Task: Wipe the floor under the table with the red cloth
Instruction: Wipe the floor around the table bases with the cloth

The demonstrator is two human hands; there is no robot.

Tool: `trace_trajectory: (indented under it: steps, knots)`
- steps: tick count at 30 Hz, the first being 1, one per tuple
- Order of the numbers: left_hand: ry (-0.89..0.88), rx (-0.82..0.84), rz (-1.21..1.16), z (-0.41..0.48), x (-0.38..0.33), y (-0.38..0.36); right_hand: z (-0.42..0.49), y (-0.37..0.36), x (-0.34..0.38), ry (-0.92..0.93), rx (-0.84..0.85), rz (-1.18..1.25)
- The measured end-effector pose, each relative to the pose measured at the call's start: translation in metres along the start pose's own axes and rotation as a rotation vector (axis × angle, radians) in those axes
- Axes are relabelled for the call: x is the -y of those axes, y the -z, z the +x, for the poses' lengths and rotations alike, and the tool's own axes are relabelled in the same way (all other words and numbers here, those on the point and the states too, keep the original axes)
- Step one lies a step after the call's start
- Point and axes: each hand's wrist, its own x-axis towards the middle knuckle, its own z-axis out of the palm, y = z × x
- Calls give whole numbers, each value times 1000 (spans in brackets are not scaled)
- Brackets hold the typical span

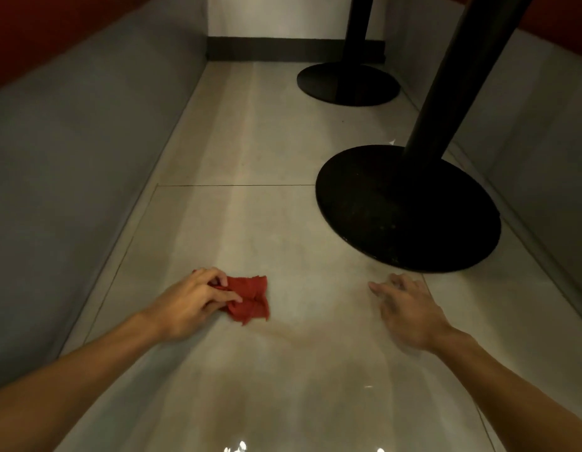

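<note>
A crumpled red cloth [250, 298] lies on the pale tiled floor [250, 207], left of centre. My left hand [192, 301] grips its left side, fingers curled over the fabric. My right hand [407, 311] hovers low over the floor to the right, fingers spread and relaxed, holding nothing. It is just in front of the near round black table base [407, 210]. A faint reddish smear [296, 334] marks the floor between my hands.
A black pedestal post [452, 93] rises from the near base. A second black base and post [348, 83] stand farther back. Grey bench fronts [71, 174] wall both sides, and a white wall with dark skirting [283, 50] closes the far end.
</note>
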Motion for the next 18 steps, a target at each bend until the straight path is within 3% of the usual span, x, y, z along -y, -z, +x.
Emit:
trace_trajectory:
  steps: [6,8,12,18]
  knots:
    - [419,-266,-27,-38,3,-13,-3,6,15,28,13,14]
    - [505,-313,-35,-57,-16,-22,-10,3,29,124,-22,55]
    - [572,-334,-26,-96,-63,-37,-22,-11,59,271,-23,75]
    - [700,-391,-100,-103,-78,-43,-25,-16,66,257,-31,36]
